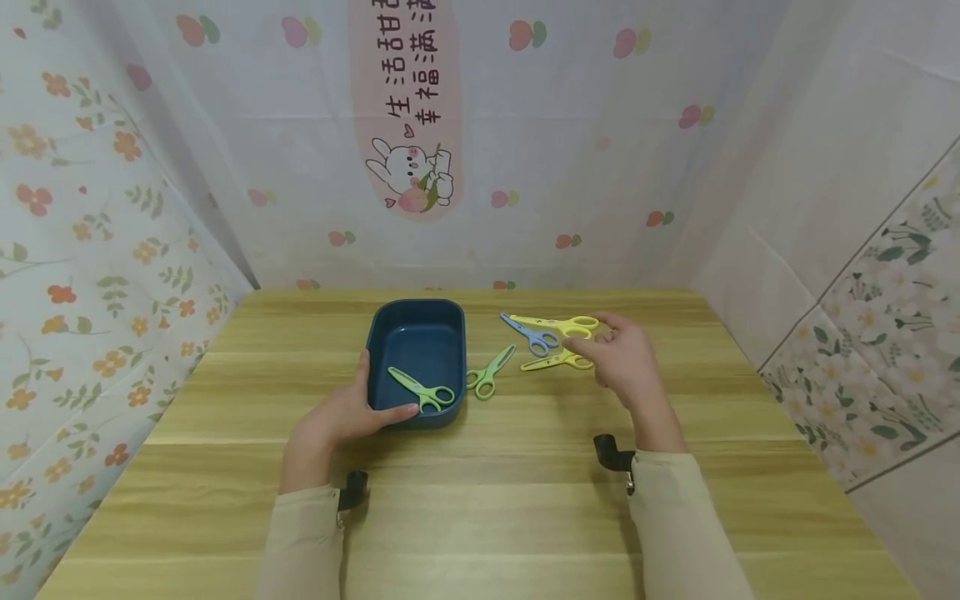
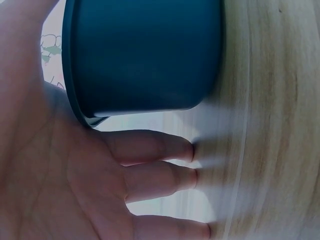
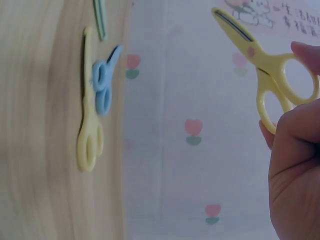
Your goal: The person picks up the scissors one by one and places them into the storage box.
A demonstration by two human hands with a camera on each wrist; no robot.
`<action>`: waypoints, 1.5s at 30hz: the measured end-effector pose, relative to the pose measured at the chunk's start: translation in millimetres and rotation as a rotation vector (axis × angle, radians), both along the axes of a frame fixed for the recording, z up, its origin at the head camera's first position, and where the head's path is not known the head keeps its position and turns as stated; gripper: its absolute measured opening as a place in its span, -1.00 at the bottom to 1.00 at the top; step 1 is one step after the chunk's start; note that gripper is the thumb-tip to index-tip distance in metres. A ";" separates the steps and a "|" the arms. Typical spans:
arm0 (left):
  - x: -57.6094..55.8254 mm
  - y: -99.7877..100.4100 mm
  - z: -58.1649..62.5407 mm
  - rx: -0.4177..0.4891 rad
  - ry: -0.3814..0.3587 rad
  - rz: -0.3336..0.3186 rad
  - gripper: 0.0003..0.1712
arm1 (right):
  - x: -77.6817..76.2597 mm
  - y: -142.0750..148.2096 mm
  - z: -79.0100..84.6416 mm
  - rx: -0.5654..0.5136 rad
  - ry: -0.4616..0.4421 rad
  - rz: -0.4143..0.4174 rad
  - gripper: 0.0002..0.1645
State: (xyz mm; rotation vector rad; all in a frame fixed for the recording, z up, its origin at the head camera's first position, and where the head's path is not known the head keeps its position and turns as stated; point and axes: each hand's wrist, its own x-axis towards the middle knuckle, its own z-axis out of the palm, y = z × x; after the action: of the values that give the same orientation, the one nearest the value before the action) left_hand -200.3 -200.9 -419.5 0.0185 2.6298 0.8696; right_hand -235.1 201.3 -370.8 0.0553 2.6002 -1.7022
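A dark blue box (image 1: 417,302) stands left of the middle of the table, with green scissors (image 1: 422,390) inside. My left hand (image 1: 341,417) rests against its near left corner, the thumb over the near rim. In the left wrist view the other fingers (image 2: 150,147) are straight and reach down to the tabletop beside the box. My right hand (image 1: 622,354) pinches yellow scissors (image 3: 257,60) by the handles, raised off the table, blades pointing left. Beneath them lie blue scissors (image 1: 538,340) and a second yellow pair (image 1: 546,362), its handles partly hidden by the hand.
Another pair of green scissors (image 1: 492,372) lies on the wooden table (image 1: 480,500) just right of the box. Patterned cloth (image 1: 570,150) hangs behind the table's far edge, with printed cloths and panels on both sides.
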 end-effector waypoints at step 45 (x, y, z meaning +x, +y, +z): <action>-0.4 1.3 -5.0 -0.020 0.016 0.020 0.70 | 11.6 -154.0 -38.2 0.262 0.001 0.280 -0.05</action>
State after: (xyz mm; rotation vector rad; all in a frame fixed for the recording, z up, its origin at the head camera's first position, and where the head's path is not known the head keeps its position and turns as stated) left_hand -200.6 -199.5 -424.5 -0.0066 2.6579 0.8526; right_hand -223.5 47.4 -409.0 -0.2884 2.6617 -1.2679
